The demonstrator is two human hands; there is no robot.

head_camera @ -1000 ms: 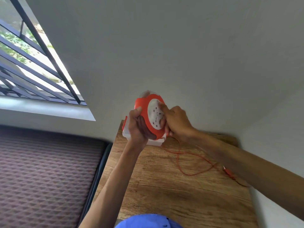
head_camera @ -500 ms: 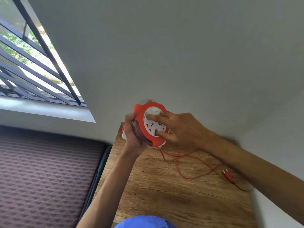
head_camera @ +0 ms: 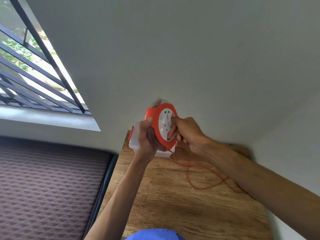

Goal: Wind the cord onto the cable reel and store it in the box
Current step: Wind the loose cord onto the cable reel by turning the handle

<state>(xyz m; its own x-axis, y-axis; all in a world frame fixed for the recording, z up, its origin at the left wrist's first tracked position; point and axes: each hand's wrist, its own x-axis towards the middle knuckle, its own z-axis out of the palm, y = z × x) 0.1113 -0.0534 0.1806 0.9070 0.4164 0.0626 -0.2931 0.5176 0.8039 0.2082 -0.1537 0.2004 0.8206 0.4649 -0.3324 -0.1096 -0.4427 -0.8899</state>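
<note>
Reel (head_camera: 160, 125) above box (head_camera: 136, 144); cord (head_camera: 195, 172) on table (head_camera: 173, 205), right.

One cable reel (head_camera: 158, 125), one cord (head_camera: 199, 172), one box (head_camera: 161, 154), two hands, one table (head_camera: 173, 205), one window (head_camera: 34, 75)

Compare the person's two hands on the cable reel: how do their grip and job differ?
The left hand wraps around the rim of the cable reel, over the wound cord, steadying it; the right hand presses its fingertips on the white socket face. The left hand comes from below, the right hand from the right, crossing above the loose cord on the table. Both hold the reel above the table.
</note>
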